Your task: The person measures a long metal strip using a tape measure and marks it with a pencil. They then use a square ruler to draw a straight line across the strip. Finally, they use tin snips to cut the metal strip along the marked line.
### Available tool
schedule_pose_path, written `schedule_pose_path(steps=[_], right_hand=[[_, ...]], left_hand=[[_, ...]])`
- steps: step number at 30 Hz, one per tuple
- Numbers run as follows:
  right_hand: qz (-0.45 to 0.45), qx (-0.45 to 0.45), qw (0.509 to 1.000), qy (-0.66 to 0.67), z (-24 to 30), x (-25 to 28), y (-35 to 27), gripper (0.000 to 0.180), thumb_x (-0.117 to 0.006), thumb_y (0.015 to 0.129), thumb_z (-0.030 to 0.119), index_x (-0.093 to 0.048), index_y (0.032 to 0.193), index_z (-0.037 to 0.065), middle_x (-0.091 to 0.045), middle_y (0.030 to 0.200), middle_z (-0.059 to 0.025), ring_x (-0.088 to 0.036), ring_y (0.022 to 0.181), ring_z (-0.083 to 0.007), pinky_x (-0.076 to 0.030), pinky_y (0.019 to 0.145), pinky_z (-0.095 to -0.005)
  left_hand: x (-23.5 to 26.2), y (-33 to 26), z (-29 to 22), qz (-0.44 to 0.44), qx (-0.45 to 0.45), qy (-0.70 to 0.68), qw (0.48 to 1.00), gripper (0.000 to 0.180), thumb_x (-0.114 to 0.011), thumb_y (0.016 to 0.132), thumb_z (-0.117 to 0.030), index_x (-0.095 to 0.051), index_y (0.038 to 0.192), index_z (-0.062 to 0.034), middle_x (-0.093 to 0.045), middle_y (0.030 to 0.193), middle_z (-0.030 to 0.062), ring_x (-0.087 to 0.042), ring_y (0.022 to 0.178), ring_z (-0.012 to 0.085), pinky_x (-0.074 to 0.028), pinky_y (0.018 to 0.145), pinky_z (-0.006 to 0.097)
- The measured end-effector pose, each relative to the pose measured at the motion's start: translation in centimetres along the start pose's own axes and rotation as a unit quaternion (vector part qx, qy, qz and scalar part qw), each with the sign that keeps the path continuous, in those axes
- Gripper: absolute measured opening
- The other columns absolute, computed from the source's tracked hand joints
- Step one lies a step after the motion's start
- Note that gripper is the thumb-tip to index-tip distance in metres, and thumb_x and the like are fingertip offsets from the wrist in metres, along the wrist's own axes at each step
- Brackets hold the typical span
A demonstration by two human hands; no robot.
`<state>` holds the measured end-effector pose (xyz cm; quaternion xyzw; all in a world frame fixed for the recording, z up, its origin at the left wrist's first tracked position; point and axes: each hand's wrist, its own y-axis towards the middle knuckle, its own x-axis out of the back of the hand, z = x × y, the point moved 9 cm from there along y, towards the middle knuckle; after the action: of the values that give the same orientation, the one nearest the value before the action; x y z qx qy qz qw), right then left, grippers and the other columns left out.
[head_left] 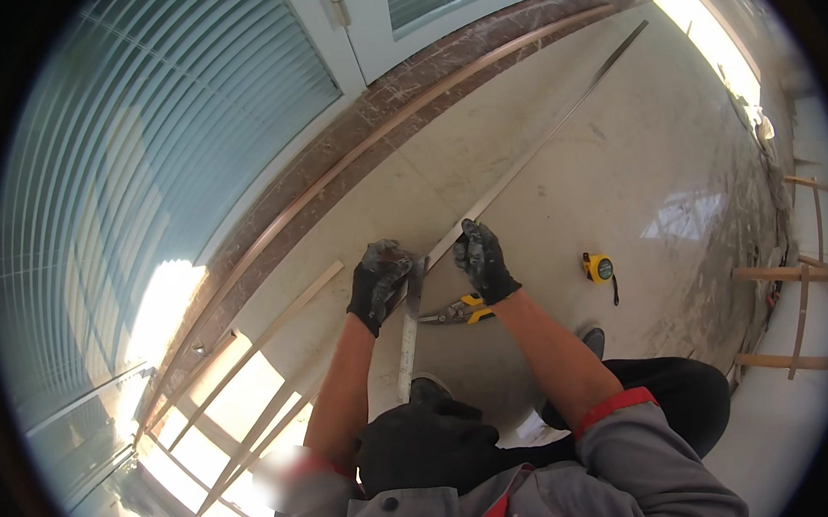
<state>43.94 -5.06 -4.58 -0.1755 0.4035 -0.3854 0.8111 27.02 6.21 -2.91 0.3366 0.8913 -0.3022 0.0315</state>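
Observation:
A long, thin metal strip (pixel 540 148) runs diagonally across the floor, from the far right back to my hands. My left hand (pixel 379 280), in a dark, dusty glove, is closed around the strip near its close end. Against those fingers lies a flat ruler-like metal bar (pixel 407 344), pale lower down and dark at its top, crossing the strip at an angle. My right hand (pixel 485 261), gloved the same way, is closed with its fingertips at the strip's edge. Metal snips with yellow and black handles (pixel 472 309) rest on the floor between my forearms.
A yellow tape measure (pixel 599 268) lies to the right of my right hand. More long strips (pixel 278 312) lie at the left. A brown stone sill (pixel 336 174) borders the blinds-covered door (pixel 194 92). Wooden pieces (pixel 777 273) stand at the right edge.

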Motion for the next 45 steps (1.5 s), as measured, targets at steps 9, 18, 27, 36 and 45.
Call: schedule_pose_path(steps=[9,18,27,36,45], right_hand=[[-0.03,-0.013,0.999,-0.001,-0.1,-0.4,-0.1,0.016,-0.056,0.099,0.025,-0.047,0.087,0.019,-0.045,0.066,0.0038,-0.046,0.055,-0.0071,-0.035,0.048,-0.0243],[-0.012,0.018,1.0,-0.01,0.6,0.1,0.7,0.017,-0.056,0.099,0.023,-0.046,0.085,0.019,-0.044,0.067,0.0043,-0.045,0.055,-0.0077,-0.035,0.049,-0.0255],[-0.009,0.01,1.0,0.003,1.0,0.0,0.9,0.019,-0.055,0.099,0.023,-0.044,0.083,0.021,-0.043,0.066,0.004,-0.045,0.055,-0.0079,-0.035,0.049,-0.0258],[-0.021,0.022,1.0,-0.007,1.0,0.4,1.7,0.019,-0.055,0.1,0.024,-0.046,0.084,0.019,-0.043,0.066,0.0036,-0.045,0.055,-0.0083,-0.035,0.049,-0.0255],[-0.002,0.029,0.999,0.036,1.4,0.9,2.3,0.015,-0.054,0.101,0.023,-0.049,0.088,0.017,-0.043,0.063,0.0051,-0.039,0.051,-0.0068,-0.033,0.047,-0.0255]], left_hand=[[3.5,0.1,0.0,-0.071,0.057,0.223,0.97,0.042,-0.076,0.081,-0.011,-0.062,0.12,-0.0062,-0.069,0.102,0.0112,-0.067,0.087,0.0172,-0.055,0.074,0.031],[3.2,0.6,3.4,-0.057,0.006,0.222,0.973,0.04,-0.075,0.083,-0.009,-0.058,0.117,0.0009,-0.068,0.099,0.0092,-0.066,0.089,0.0152,-0.055,0.077,0.028],[2.6,0.2,-0.6,-0.105,-0.053,0.367,0.923,0.053,-0.081,0.073,-0.024,-0.063,0.119,-0.0049,-0.071,0.104,0.013,-0.068,0.098,0.0271,-0.053,0.086,0.036],[1.4,-0.2,0.3,-0.138,-0.061,0.373,0.915,0.056,-0.083,0.075,-0.024,-0.059,0.119,0.0009,-0.071,0.102,0.0116,-0.069,0.091,0.0196,-0.055,0.08,0.031],[-1.2,-0.3,0.2,-0.085,-0.019,0.233,0.968,0.052,-0.08,0.079,-0.02,-0.059,0.122,-0.0002,-0.068,0.108,0.0127,-0.067,0.094,0.021,-0.055,0.083,0.033]])
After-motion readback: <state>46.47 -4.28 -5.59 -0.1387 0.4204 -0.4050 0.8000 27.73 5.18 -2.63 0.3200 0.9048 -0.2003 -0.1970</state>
